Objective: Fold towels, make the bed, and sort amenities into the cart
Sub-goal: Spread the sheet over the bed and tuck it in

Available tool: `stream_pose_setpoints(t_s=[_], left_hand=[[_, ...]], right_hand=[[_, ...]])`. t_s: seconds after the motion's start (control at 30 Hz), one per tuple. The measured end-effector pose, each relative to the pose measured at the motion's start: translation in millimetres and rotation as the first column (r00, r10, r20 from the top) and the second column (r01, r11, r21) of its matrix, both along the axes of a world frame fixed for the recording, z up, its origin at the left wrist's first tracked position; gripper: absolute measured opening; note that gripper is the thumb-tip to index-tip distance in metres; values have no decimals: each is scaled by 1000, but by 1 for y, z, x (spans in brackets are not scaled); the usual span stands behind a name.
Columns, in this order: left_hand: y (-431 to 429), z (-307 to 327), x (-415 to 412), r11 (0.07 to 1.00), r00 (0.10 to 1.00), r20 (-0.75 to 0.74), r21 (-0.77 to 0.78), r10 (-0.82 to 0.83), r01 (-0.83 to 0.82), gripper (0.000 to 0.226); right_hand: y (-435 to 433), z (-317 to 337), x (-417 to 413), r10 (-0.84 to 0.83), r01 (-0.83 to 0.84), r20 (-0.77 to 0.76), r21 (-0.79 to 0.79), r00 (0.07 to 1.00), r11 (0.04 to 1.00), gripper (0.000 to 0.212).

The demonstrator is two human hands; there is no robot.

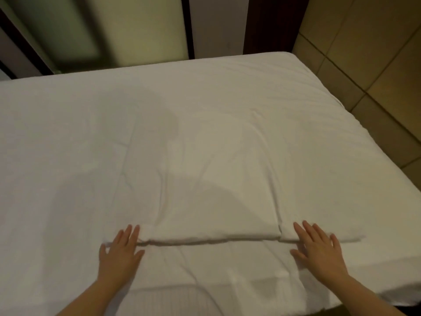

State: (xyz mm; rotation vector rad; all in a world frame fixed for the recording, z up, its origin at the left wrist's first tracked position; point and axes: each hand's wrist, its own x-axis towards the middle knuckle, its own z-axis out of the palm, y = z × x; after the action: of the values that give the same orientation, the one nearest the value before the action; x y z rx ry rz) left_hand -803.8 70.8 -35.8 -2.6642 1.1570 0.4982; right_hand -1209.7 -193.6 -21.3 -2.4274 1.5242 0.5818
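Through my head camera, the white towel (211,201) lies spread flat on the bed (57,133), its near folded edge running straight across just in front of me. My left hand (120,252) lies flat at the left end of that edge. My right hand (319,247) lies flat at the right end, where a lower layer of the towel sticks out past the upper one. On both hands the fingers (133,233) are straight and spread, palms down, gripping nothing. I judge they press the two ends of the fold so the crease sets and the layers do not slip. White on white makes the towel's far edge hard to trace. To the right of the towel, past the mattress edge, is tiled floor (376,76). Beyond the towel stands a blurred dark-framed panel (68,30). No cart shows.
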Motion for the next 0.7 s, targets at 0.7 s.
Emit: stream_pose_setpoints(t_s=[0.7], left_hand=[[-100,199,47,846,990,71,-529,120,-64,26]], right_hand=[[-127,204,65,-41,207,454,-323,890,923,22]])
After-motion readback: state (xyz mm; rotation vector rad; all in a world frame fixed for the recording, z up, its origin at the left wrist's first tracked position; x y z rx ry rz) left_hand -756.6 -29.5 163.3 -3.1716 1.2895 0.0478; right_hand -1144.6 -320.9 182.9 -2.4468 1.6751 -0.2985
